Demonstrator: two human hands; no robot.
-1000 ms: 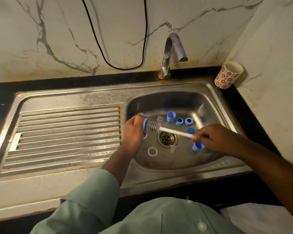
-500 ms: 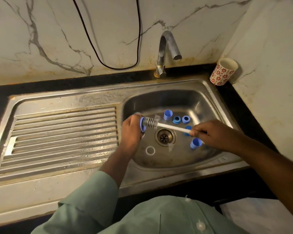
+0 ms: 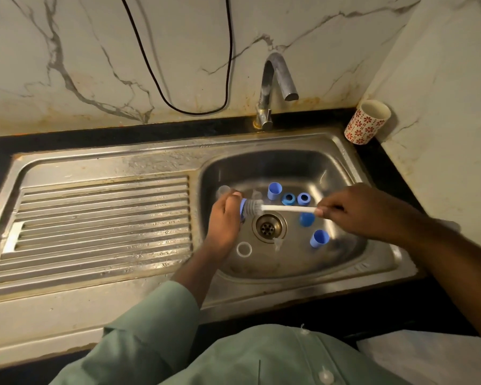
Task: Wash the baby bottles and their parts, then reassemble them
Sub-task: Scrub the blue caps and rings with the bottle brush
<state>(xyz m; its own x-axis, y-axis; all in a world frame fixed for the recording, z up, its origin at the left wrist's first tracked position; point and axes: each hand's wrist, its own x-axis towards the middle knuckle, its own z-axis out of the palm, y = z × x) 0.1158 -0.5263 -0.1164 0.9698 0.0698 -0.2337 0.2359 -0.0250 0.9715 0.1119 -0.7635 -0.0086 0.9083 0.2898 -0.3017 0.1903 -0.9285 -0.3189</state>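
Note:
My left hand point(image 3: 225, 219) grips a small baby bottle point(image 3: 243, 209) with a blue collar over the sink basin point(image 3: 342, 165); most of the bottle is hidden in my fist. My right hand point(image 3: 358, 211) pinches the white handle of a bottle brush point(image 3: 286, 208), whose bristles sit at the bottle's mouth. Loose in the basin lie blue caps point(image 3: 273, 190) point(image 3: 319, 238) point(image 3: 306, 219), two blue rings point(image 3: 288, 199) point(image 3: 303, 198), a white ring point(image 3: 244, 249) and a clear teat point(image 3: 277, 243) by the drain point(image 3: 267, 227).
A steel tap point(image 3: 272, 87) stands behind the basin. The ribbed drainboard point(image 3: 100, 226) lies to the left. A red-flowered cup point(image 3: 367, 122) stands in the back right corner. A black cable point(image 3: 178, 104) hangs on the marble wall.
The brush has been drawn slightly out of the bottle's mouth toward the right; both hands otherwise keep their places over the basin. My head has shifted a little.

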